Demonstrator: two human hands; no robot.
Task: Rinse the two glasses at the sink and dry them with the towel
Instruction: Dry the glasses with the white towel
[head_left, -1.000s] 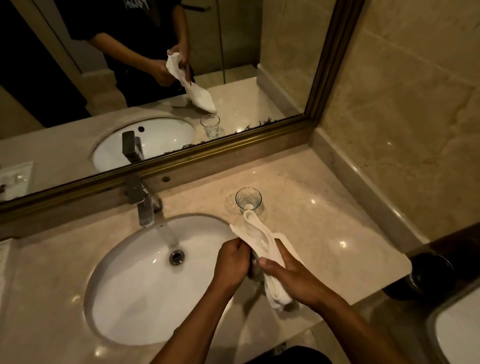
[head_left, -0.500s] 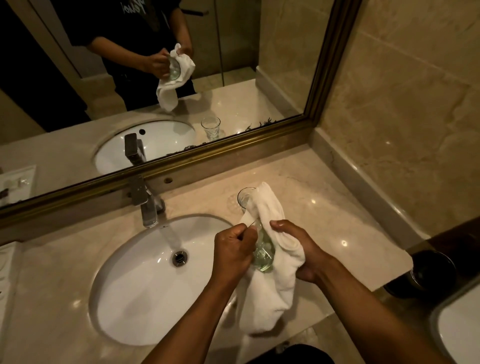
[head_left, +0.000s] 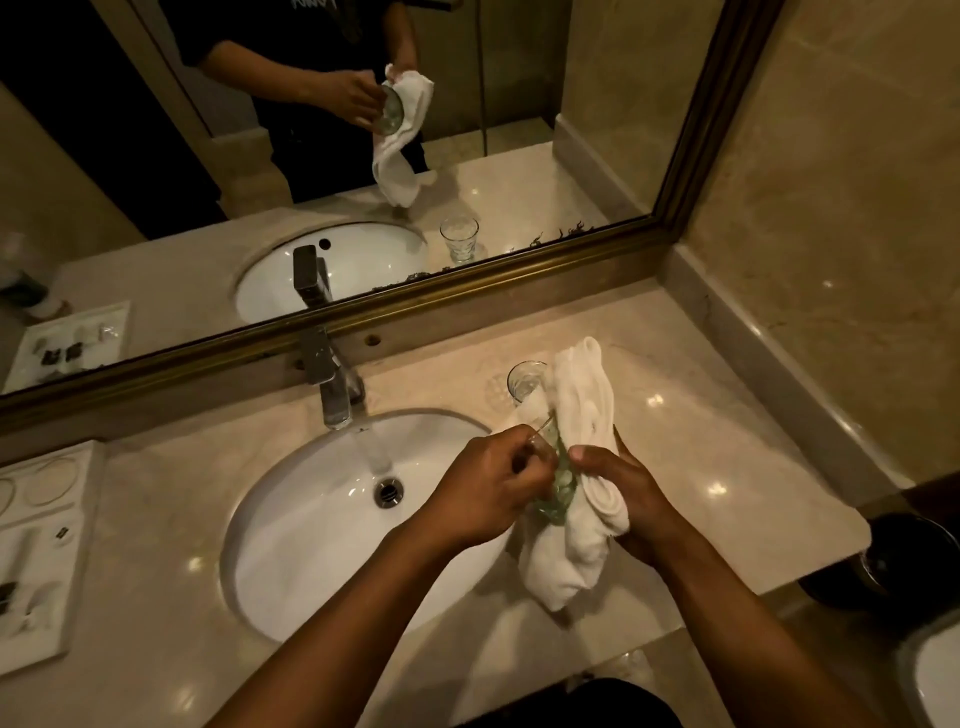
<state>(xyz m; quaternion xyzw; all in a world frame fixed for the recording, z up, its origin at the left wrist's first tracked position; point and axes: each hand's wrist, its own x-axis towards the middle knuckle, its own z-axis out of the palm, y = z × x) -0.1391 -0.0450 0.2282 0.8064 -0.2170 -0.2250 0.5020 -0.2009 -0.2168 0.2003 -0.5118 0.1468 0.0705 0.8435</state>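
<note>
Since half a second ago the towel (head_left: 582, 467) has climbed higher over the glass (head_left: 558, 480), its top fold now rising above both hands, while the hands stay at the right edge of the sink (head_left: 311, 545).

In the head view, the left hand (head_left: 485, 486) has its fingers curled around the glass and grips it. The right hand (head_left: 626, 499) has its fingers closed on the towel and presses it against the glass. This glass lies tilted, its long axis running from the rim, far and upper, to the thick base, near and low. The second glass (head_left: 524, 382) stands upright on the counter (head_left: 701, 467) just behind the towel, which hides part of it. A thin stream of water falls from the faucet (head_left: 332, 384) toward the drain (head_left: 388, 491). A white tray (head_left: 36, 545) with small items lies at the left. The mirror (head_left: 519, 156) repeats the scene; the print on the dark shirt there cannot be read. A dark bin (head_left: 904, 561) stands low at the right.
</note>
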